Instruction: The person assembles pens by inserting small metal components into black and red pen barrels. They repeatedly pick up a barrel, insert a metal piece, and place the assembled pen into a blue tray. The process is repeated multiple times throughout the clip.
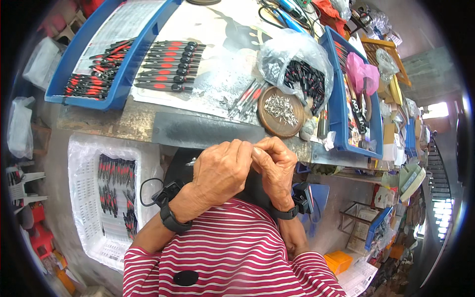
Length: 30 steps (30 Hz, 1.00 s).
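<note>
While both hands meet at chest height just below the bench edge, the left hand [219,171] and right hand [275,166] press fingertips together, pinched on sth tiny & pale at the top of the knuckles; what it is I can't tell, too small. Nearest supply is the round brown dish of metal pins [281,111], straight ahead & slightly right, so right hand is closer. Loose red-black pens [246,97] lie beside it, long axes slanting toward the hands.

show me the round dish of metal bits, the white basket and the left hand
round brown dish [292,126], head view, on its front rim
white basket [79,198], head view, on its left wall
left hand [220,171], head view, on the back of the hand
</note>
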{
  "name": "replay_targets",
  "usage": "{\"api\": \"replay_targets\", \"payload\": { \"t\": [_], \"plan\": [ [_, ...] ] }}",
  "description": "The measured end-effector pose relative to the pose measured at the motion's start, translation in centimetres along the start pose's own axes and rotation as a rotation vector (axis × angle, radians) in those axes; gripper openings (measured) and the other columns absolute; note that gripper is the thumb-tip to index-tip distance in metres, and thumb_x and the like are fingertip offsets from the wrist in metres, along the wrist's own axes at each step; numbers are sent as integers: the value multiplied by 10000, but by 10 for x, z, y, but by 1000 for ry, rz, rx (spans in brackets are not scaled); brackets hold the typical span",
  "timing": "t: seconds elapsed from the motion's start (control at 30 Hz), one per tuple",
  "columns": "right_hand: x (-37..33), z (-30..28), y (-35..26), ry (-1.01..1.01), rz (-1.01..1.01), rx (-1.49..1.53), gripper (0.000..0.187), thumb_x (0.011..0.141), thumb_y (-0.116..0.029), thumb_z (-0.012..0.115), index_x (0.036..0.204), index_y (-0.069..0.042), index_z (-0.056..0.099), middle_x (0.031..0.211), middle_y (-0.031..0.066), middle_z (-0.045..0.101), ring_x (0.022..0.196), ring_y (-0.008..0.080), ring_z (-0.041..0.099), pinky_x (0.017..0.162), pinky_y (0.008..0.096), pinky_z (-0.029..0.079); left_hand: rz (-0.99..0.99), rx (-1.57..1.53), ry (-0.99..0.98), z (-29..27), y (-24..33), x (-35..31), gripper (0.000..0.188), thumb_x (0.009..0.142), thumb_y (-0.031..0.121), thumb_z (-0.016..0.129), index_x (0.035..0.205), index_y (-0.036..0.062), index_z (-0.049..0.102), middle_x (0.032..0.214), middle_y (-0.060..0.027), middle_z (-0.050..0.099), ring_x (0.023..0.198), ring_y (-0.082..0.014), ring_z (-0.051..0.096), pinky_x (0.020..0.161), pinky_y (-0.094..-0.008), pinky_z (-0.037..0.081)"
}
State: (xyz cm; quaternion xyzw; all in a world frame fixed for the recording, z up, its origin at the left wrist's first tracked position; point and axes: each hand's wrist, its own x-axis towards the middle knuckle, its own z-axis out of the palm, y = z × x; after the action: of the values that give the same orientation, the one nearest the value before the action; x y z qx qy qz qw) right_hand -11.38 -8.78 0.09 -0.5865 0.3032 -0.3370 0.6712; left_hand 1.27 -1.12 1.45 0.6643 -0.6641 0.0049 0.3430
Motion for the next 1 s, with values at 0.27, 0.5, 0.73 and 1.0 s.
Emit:
{"api": "replay_targets", "payload": {
  "t": [0.27,0.5,0.73,1.0],
  "plan": [
    [30,27,-10,-118,-65,-159,115,911,-99,580,923,12,608,712,-2,540,586,42,468,511,196,388,-1,91,54,-23,-33,10,151,700,72,609,809,44,508,717,-86,529,643,-234,591,565,-337,466],
    [71,60,2,-178,-474,-656,179,828,15,576,1001,6,619,873,131,619,710,233,605,631,300,473,-85,229,110,-37,-71,9,204,706,33,623,892,60,544,772,-83,538,728,-267,562,649,-376,443],
    [94,87,25,-101,-558,-858,111,765,11,622,873,-12,633,821,131,582,759,317,585,656,378,456,-153,350,157,-30,-104,6,200,720,38,625,917,69,609,879,-50,566,921,-248,525,826,-383,396],
    [105,97,34,-115,-570,-945,113,728,14,642,834,-25,632,788,131,549,756,333,558,655,417,434,-248,428,218,-16,-114,4,175,706,47,631,876,84,645,895,-44,553,952,-245,510,814,-382,381]
  ]
}}
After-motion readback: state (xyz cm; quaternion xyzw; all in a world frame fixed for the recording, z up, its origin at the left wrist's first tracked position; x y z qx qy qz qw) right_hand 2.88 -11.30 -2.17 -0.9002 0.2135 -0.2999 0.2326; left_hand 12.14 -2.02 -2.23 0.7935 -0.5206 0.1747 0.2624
